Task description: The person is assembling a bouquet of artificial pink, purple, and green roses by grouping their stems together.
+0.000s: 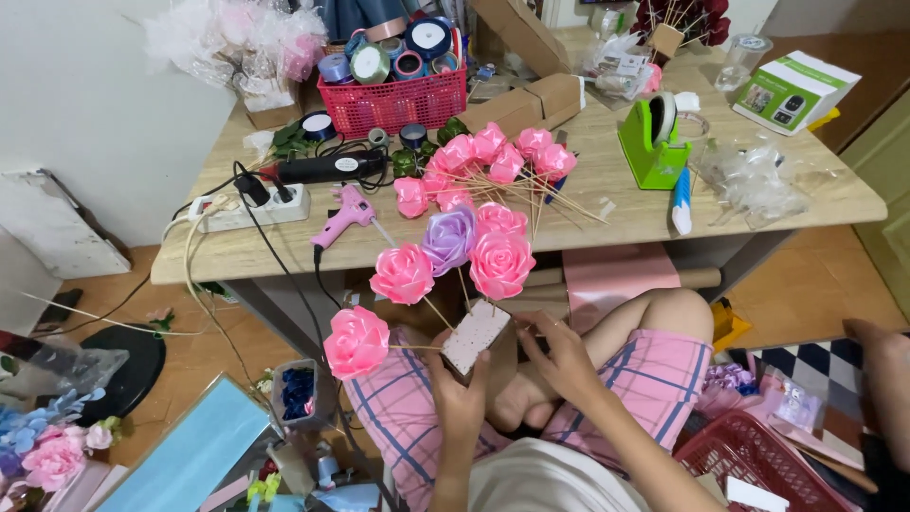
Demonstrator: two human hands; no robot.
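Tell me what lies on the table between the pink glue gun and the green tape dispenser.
In the head view, a pile of pink ribbon roses on wooden sticks lies between the pink glue gun and the green tape dispenser.

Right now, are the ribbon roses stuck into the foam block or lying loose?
Stuck in: five ribbon roses stand on sticks rising from the foam block, which the left hand holds; the right hand touches its edge.

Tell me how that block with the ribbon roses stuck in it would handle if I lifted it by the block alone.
The block looks like light foam, so probably easy to lift. The roses sit high on thin sticks, so it is likely top-heavy and apt to tip. The left hand and right hand both steady it.
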